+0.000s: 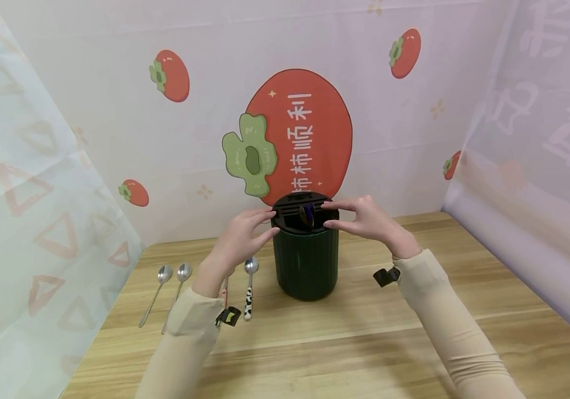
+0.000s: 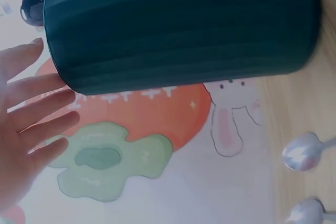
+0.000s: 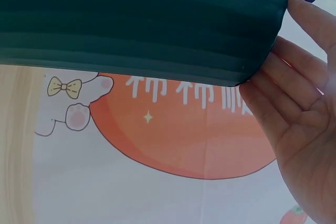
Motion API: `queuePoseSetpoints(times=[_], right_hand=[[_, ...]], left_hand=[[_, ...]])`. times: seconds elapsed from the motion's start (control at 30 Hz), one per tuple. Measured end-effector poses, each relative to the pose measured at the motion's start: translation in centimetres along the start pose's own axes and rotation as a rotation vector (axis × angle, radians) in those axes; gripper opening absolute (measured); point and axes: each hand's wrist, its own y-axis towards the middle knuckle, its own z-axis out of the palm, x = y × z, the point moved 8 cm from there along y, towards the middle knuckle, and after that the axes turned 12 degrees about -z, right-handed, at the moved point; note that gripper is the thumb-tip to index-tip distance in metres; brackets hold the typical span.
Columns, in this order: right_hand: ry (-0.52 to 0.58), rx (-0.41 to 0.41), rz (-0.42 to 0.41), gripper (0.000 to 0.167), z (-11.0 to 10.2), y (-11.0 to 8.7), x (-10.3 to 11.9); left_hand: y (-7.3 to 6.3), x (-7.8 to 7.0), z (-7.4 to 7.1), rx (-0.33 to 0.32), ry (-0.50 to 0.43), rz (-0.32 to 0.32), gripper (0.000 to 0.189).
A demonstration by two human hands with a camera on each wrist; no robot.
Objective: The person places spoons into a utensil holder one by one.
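Observation:
A dark green ribbed canister stands upright on the wooden table, its black slotted top facing up. Two glossy dark rounded pieces stick up out of its opening; what they belong to is hidden inside. My left hand reaches to the left side of the rim, thumb in front and fingers extended. On the opposite side, my right hand has its fingertips at the rim, also with straight fingers. In the right wrist view, fingers lie along the canister's edge.
Left of the canister lie several metal spoons: two plain ones, one with a cow-patterned handle, and one with a red handle partly behind the left wrist. Behind rises a persimmon-printed cloth backdrop; cloth also hangs at both sides.

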Motion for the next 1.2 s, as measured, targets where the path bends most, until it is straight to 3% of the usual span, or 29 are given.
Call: queuePoseSetpoints(times=[0.27,0.4,0.53,0.93,1.2], right_hand=[[0.006,-0.016,-0.004,0.042,0.0,0.0,0.1],[0.01,-0.027,-0.006,0.042,0.0,0.0,0.0],[0.009,-0.032,-0.004,0.041,0.1,-0.1,-0.1],[0.025,-0.036,-0.001,0.042,0.0,-0.3,-0.2],[0.036,-0.037,-0.004,0.041,0.0,-0.1,-0.2]], left_hand=[[-1.4,1.3,-0.9,-0.212,0.004,0.066,0.03],[-2.0,2.3,-0.7,-0.287,0.039,0.036,0.023],[-2.7,3.6,-0.1,-0.324,0.066,-0.039,0.015],[-4.0,7.8,2.5,-0.224,0.034,-0.392,0.009],[-4.4,10.0,4.7,-0.097,0.042,-0.544,0.005]])
